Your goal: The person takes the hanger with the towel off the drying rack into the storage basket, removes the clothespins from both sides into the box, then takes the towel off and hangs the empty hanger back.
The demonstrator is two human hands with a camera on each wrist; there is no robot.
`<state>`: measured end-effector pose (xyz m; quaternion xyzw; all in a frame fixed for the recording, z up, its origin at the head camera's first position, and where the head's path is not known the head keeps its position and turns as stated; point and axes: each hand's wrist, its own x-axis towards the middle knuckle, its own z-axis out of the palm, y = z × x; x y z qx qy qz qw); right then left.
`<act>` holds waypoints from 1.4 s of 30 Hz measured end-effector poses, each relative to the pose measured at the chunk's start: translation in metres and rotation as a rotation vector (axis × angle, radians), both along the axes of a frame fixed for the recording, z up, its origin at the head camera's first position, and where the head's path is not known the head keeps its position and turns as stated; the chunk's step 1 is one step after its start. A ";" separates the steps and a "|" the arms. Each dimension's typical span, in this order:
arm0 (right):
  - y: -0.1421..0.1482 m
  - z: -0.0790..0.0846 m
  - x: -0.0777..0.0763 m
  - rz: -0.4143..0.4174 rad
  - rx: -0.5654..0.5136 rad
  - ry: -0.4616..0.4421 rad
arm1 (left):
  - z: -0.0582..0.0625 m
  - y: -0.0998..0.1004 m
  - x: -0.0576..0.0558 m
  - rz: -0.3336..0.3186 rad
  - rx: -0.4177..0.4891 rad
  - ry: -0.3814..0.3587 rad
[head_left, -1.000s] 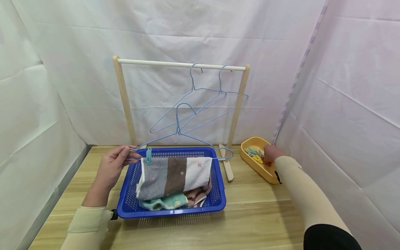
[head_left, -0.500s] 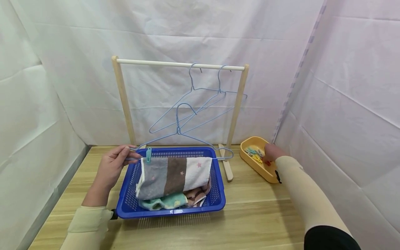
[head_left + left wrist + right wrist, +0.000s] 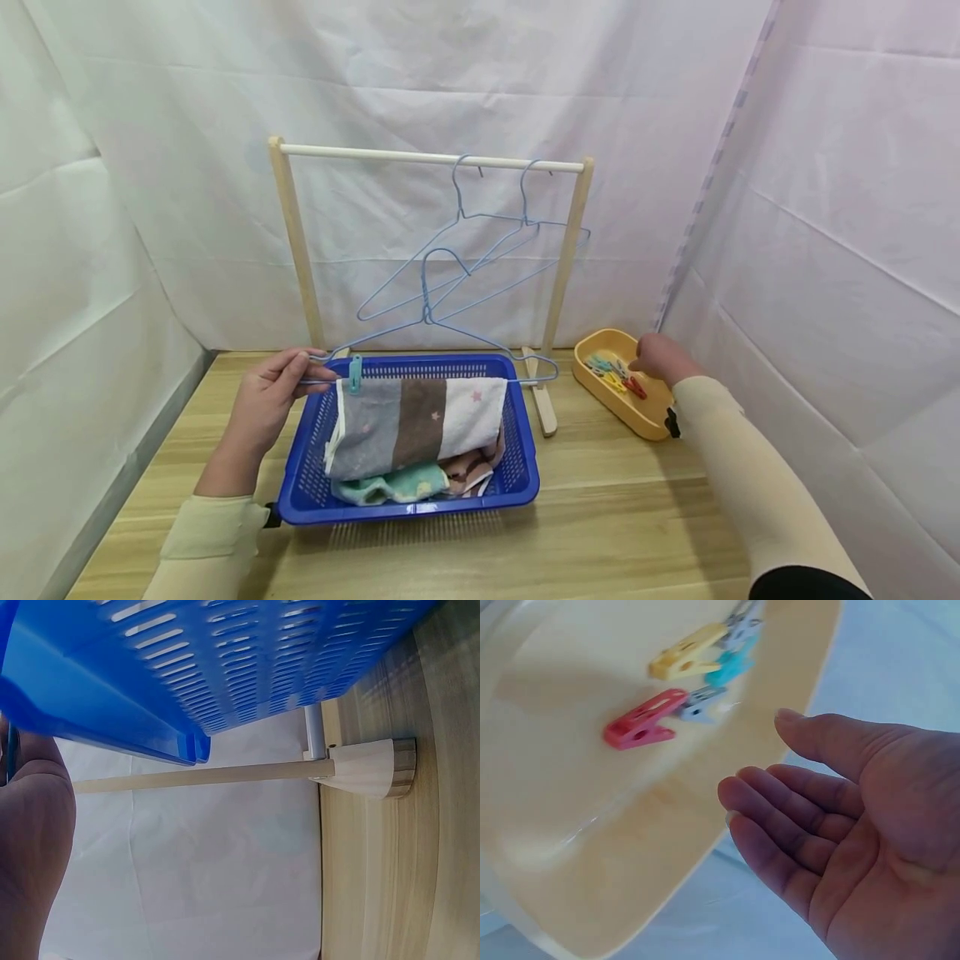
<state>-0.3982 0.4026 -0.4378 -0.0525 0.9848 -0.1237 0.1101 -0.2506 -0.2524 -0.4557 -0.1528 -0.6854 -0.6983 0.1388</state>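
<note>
My left hand (image 3: 277, 392) pinches the left end of a blue wire hanger (image 3: 472, 333) in the head view. Over the hanger's lower bar hangs a striped grey, brown and white towel (image 3: 423, 425), with a teal clothespin (image 3: 355, 375) clipped at its left corner. At the yellow tray (image 3: 622, 408), my right hand (image 3: 663, 360) hovers over the rim; the right wrist view shows its fingers loosely extended, thumb apart, holding nothing. Inside the tray lie a red clothespin (image 3: 643, 720), a yellow clothespin (image 3: 688, 652) and several others.
A blue basket (image 3: 408, 510) beneath the towel holds a green cloth (image 3: 397, 485) and a brown patterned cloth (image 3: 472, 471). Behind it stands a wooden rack (image 3: 296, 233) with a white rail (image 3: 375, 155), where two more blue hangers (image 3: 459, 187) hang. White curtains (image 3: 825, 250) enclose the table.
My right hand has lifted slightly back to the right from the clothespins, so the red one shows more fully. My left hand, the hanger and the towel stay put.
</note>
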 end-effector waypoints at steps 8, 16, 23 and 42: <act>-0.029 0.023 0.016 -0.003 -0.077 0.198 | 0.000 0.001 0.000 -0.001 0.007 0.006; -0.099 0.063 0.057 0.022 -0.218 0.394 | 0.002 0.001 0.000 0.006 0.007 0.005; -0.156 0.082 0.099 0.242 -0.301 0.782 | 0.003 0.001 0.002 0.008 0.005 -0.003; -0.298 0.083 0.146 0.539 -0.401 0.319 | 0.005 0.006 0.000 0.034 -0.045 0.009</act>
